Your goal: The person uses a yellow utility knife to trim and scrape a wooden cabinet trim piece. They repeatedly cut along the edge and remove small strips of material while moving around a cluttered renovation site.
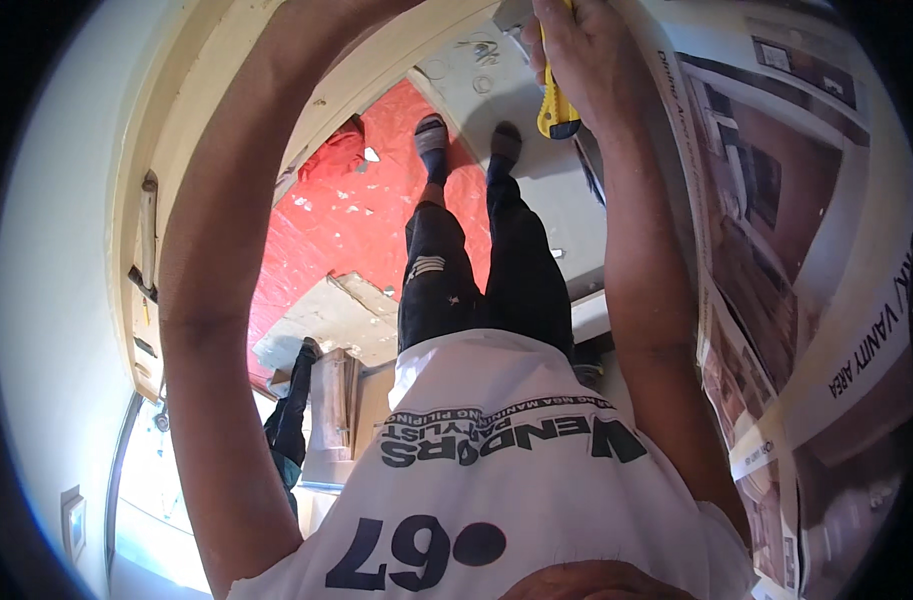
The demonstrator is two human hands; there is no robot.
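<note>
My right hand [598, 62], at the top right of centre, is closed around a yellow utility knife [555, 105]. The knife's dark end points down toward the floor, and its upper part is hidden by my fingers or cut off by the picture's edge. Just left of that hand a grey flat piece [513, 14] shows at the top edge; its kind cannot be made out. My left forearm [216, 190] curves up along the left side and leaves the picture at the top, so my left hand is out of sight.
Wooden framing [136, 120] runs along the left, with a hammer-like tool [148, 230] on it. Below, a red sheet [321, 225] strewn with scraps covers part of the floor by my feet. Large printed sheets with room pictures [776, 200] hang close on the right.
</note>
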